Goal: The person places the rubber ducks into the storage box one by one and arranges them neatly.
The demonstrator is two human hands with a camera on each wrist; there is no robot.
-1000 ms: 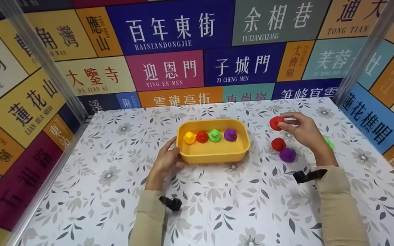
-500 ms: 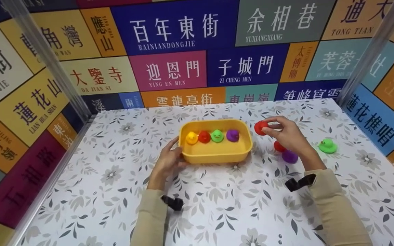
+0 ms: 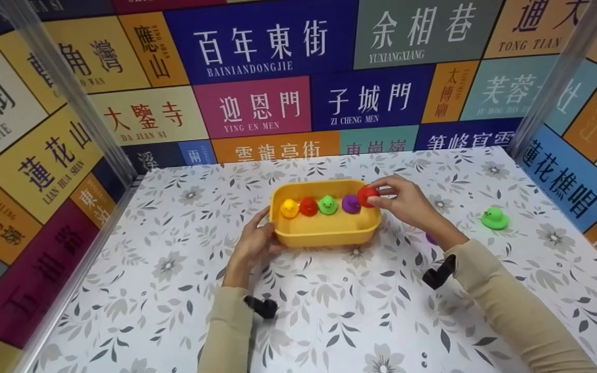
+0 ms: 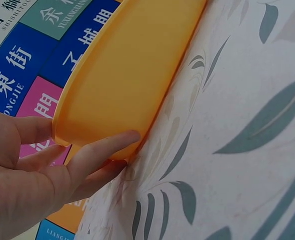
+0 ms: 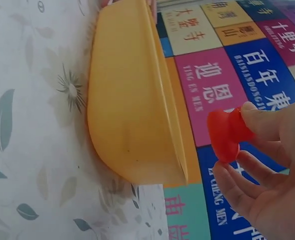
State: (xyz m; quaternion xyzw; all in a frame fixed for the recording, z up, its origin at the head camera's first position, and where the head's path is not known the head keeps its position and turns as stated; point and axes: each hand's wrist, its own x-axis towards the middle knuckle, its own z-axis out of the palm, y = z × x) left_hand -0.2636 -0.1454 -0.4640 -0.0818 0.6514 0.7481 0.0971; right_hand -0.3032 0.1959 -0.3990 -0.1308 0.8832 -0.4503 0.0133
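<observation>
Head view took in the patterned tabletop [image 3: 174,321] and, on it, the yellow tub [image 3: 324,240]. The left hand [image 3: 252,239] gripped the tub's left end, presumably to steady it; the right hand [image 3: 407,202] pinched a red duck [image 3: 367,196] above its right end, raised apparently so it cleared the side. Inside the tub, four ducks [image 3: 327,205] made a row; a green duck [image 3: 495,218] sat well to its right.

A purple object [image 3: 431,238], possibly a duck, is mostly hidden by the right forearm [image 3: 444,231]; in the left wrist view, the yellow tub [image 4: 120,75] is cut off by the top edge.
</observation>
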